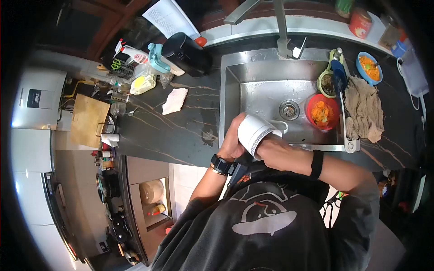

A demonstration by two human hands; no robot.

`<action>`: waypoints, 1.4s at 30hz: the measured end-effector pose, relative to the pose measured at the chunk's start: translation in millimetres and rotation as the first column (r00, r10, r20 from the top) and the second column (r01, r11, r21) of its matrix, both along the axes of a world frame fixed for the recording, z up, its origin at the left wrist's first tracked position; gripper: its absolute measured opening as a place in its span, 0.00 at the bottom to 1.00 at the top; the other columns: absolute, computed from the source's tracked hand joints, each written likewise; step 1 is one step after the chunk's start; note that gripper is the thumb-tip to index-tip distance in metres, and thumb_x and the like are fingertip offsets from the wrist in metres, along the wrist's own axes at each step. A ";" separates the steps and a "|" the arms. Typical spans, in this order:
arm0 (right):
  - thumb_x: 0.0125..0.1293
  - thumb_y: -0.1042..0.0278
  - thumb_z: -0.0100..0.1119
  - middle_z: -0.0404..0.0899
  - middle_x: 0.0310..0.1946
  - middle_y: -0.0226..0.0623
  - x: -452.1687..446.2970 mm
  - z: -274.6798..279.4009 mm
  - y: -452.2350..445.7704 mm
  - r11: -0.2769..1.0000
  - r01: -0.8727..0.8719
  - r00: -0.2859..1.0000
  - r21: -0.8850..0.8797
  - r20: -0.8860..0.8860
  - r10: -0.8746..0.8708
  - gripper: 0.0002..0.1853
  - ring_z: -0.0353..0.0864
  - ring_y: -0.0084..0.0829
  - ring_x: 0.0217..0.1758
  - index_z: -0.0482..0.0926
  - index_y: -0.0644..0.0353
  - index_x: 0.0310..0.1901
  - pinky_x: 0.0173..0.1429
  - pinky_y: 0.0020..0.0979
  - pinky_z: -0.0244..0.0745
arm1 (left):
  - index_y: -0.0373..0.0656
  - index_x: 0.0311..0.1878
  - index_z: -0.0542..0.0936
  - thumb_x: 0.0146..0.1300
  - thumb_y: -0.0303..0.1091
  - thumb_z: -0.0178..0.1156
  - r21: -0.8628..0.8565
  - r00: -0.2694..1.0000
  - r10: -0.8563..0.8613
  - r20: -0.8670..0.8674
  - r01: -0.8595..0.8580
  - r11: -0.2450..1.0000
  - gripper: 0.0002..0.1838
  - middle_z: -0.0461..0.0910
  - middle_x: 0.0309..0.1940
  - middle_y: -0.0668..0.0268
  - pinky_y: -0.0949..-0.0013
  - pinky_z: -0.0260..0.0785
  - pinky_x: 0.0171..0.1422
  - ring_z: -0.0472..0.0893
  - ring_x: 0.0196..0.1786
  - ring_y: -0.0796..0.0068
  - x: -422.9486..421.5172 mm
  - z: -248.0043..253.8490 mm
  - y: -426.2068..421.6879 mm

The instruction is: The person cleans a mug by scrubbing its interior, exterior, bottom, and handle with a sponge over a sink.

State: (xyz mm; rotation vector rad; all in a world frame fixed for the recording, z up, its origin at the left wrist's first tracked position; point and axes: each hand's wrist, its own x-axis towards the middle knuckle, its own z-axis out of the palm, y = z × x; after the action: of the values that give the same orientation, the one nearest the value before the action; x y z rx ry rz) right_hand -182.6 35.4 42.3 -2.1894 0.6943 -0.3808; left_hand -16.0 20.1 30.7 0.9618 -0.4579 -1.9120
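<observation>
A white mug with a dark patterned band near its rim is tilted over the front edge of the sink. My left hand is wrapped round the mug's base end, on the left. My right hand reaches into the mug's mouth. Its fingers are hidden inside, so I cannot see whether they hold anything. The mug's handle points right, over the basin. Further right in the basin sits a red bowl with orange shredded scraps, beside a green strainer with dark bits.
A crumpled beige cloth and a blue bowl of orange food lie right of the sink. On the left counter are a pink-white cloth, a black container and a spray bottle. The faucet stands behind the basin.
</observation>
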 end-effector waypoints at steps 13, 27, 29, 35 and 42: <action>0.57 0.74 0.48 0.69 0.58 0.52 -11.3 -12.5 5.3 0.939 0.026 0.997 -0.343 -0.060 -0.050 0.25 0.68 0.45 0.63 0.68 0.68 0.59 0.67 0.43 0.59 | 0.41 0.50 0.73 0.69 0.52 0.46 -0.038 0.989 -0.036 0.144 0.042 0.998 0.23 0.78 0.45 0.63 0.65 0.71 0.55 0.78 0.49 0.70 -2.8 -8.6 -0.7; 0.62 0.72 0.44 0.69 0.57 0.51 3.2 11.3 -6.8 0.951 0.305 0.952 0.056 -0.030 -0.304 0.20 0.67 0.47 0.62 0.69 0.63 0.57 0.66 0.42 0.61 | 0.41 0.52 0.72 0.70 0.50 0.46 -0.064 0.961 -0.029 0.276 0.049 0.997 0.22 0.78 0.45 0.62 0.65 0.70 0.56 0.78 0.49 0.68 -10.6 3.1 -6.0; 0.60 0.72 0.49 0.70 0.56 0.54 3.2 26.7 -14.2 0.906 0.301 0.953 0.298 -0.058 -0.298 0.22 0.68 0.49 0.61 0.69 0.62 0.58 0.64 0.42 0.63 | 0.40 0.52 0.72 0.69 0.51 0.46 -0.096 0.939 0.001 0.344 0.034 0.995 0.22 0.78 0.45 0.62 0.65 0.70 0.56 0.78 0.49 0.68 -8.7 2.6 -5.9; 0.53 0.82 0.56 0.75 0.48 0.46 -1.3 -4.7 -23.6 0.989 -0.039 0.948 0.145 0.319 -0.009 0.23 0.74 0.42 0.54 0.71 0.64 0.53 0.58 0.36 0.67 | 0.38 0.53 0.73 0.69 0.50 0.45 -0.114 0.972 0.074 0.224 -0.049 0.992 0.24 0.78 0.47 0.59 0.64 0.71 0.56 0.78 0.49 0.66 -0.8 4.7 -2.0; 0.53 0.85 0.52 0.77 0.45 0.33 8.5 -11.5 -12.6 0.169 -0.636 0.448 0.753 0.539 -0.713 0.21 0.75 0.28 0.51 0.73 0.61 0.51 0.55 0.31 0.69 | 0.34 0.57 0.70 0.68 0.53 0.44 -0.194 0.990 0.001 0.144 0.027 0.981 0.29 0.78 0.49 0.56 0.64 0.70 0.57 0.78 0.50 0.65 -0.1 21.4 -17.2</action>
State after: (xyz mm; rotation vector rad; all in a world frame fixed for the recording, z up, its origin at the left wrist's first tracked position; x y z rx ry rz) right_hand -174.1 22.7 30.8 -0.2838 0.1474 -0.7697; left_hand -16.2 2.8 52.1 0.9714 -0.7245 -1.7778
